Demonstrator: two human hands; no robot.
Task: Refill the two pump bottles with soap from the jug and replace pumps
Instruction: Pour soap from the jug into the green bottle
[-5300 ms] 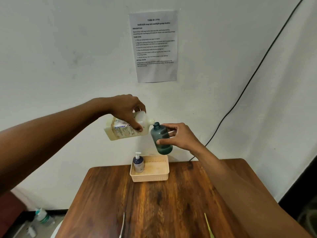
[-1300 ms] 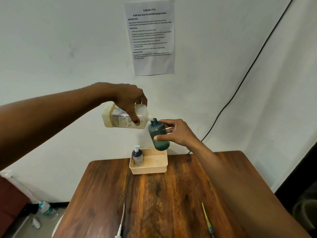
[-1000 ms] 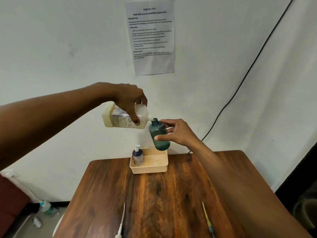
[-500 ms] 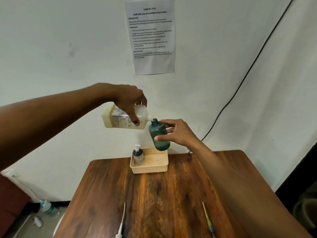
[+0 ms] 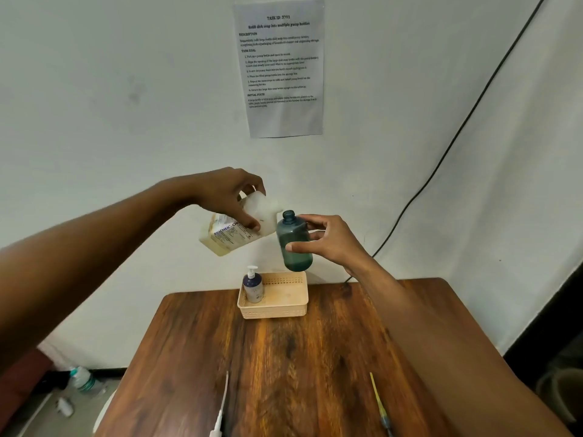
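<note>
Head view: left hand [image 5: 232, 197] fingers clamp the tilted jug [image 5: 227, 239], right hand [image 5: 334, 242] fingers the open bottle [image 5: 291, 242], both above the table [image 5: 284, 357].

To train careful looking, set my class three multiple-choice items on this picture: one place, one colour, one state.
1. Where does the dark blue pump bottle stand? A bare table; B basket; C floor.
2. What colour is the bottle in the right hand? A red; B yellow; C teal.
3. That bottle's mouth is: A open; B pump-fitted; C corked.
Key: B, it stands at the basket's left end; C, its body looks teal; A, no pump sits on its neck.
</note>
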